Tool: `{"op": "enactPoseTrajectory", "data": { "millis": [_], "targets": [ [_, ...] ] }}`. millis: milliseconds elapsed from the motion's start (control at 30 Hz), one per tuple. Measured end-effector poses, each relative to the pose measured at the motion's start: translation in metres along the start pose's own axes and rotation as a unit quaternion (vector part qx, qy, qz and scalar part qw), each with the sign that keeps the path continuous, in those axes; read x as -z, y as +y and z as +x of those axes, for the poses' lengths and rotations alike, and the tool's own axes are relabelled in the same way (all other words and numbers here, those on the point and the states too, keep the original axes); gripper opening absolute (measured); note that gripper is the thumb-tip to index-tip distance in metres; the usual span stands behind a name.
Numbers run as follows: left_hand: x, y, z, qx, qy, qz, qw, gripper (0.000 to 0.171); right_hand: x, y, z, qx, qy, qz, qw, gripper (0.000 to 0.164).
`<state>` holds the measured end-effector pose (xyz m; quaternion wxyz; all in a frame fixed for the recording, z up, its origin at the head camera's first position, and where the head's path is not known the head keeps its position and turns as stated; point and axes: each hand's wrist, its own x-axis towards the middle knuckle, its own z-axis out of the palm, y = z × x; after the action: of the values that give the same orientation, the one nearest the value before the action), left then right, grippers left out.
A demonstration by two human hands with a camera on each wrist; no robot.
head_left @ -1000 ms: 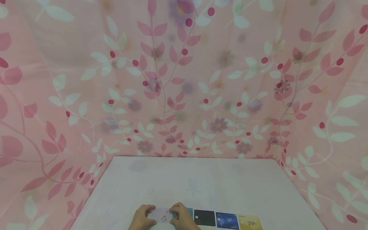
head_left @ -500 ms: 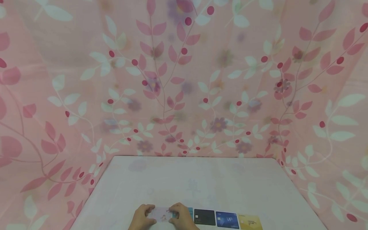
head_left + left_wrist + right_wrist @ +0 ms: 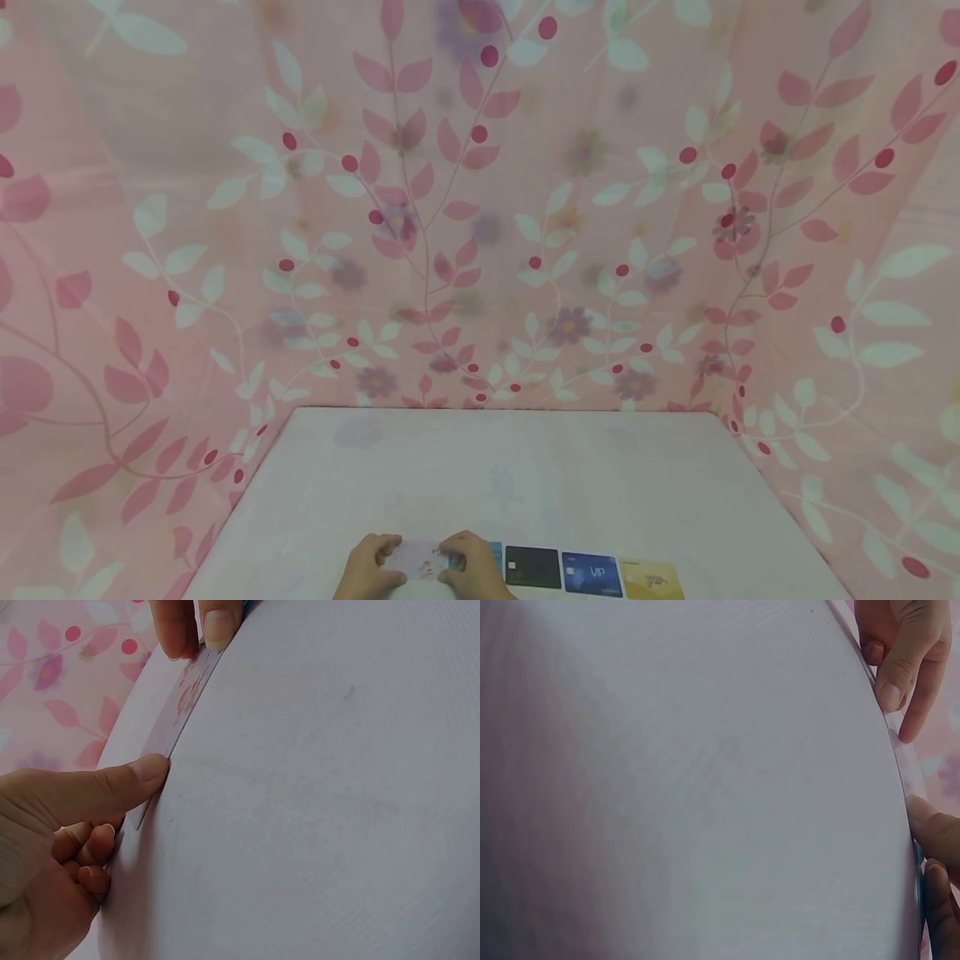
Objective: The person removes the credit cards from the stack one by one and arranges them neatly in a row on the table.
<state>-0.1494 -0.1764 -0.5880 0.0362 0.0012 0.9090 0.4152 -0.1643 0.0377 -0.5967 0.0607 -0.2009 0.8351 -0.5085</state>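
A pale pink card [image 3: 415, 560] with a small reddish print lies flat on the white table, near its front edge in the head view. My left hand [image 3: 367, 568] pinches its left end, thumb at the near edge and fingers at the far edge. At the other end, my right hand [image 3: 476, 567] holds it in the same way. The left wrist view shows the left thumb [image 3: 150, 769] pressing on the card's near edge. Just right of the pink card is a teal card [image 3: 497, 552], mostly hidden behind the right hand.
To the right, in a row, lie a black card [image 3: 532, 568], a blue VIP card [image 3: 592, 575] and a gold card [image 3: 651, 580]. The white table [image 3: 480, 467] is enclosed by a pink floral curtain [image 3: 465, 208] at the back and both sides.
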Motion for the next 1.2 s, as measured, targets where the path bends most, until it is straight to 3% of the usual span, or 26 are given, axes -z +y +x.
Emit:
{"op": "enactPoseTrajectory", "data": {
  "millis": [300, 733, 1200],
  "targets": [
    [-0.0021, -0.0045, 0.0014, -0.001, 0.006, 0.003, 1.0000, 0.051, 0.0005, -0.0008, -0.0007, 0.022, 0.003, -0.010, 1.000, 0.033],
    [-0.0007, -0.0011, -0.0006, 0.004, 0.008, 0.002, 1.0000, 0.051, 0.0018, -0.0038, -0.0014, 0.022, -0.004, -0.011, 1.000, 0.031],
    [-0.0007, -0.0032, 0.0001, -0.017, 0.016, 0.008, 0.9997, 0.053, -0.0008, -0.0058, -0.0001, -0.012, -0.018, -0.025, 0.999, 0.037]
  ]
}}
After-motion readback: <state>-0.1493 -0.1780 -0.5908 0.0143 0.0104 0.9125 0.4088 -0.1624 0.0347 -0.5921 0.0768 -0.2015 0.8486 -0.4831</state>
